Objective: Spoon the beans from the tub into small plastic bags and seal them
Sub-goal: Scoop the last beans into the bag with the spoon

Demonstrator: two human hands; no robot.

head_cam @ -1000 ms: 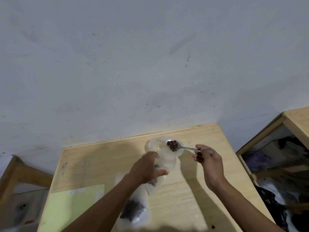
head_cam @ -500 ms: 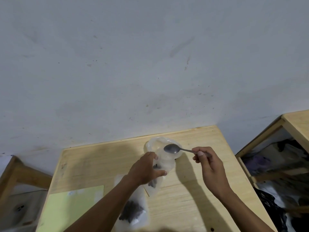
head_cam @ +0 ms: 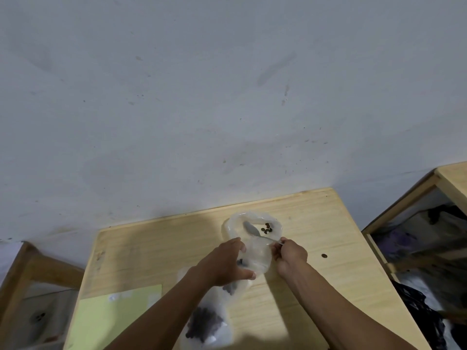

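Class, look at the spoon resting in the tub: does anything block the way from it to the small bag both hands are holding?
Nothing visible does. The spoon lies in the tub beside a few beans, just behind the small bag. The left hand and right hand grip the bag's sides.

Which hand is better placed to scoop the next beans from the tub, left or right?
Right. The right hand already holds the spoon, whose bowl lies in the tub beside the remaining beans. The left hand grips the small plastic bag.
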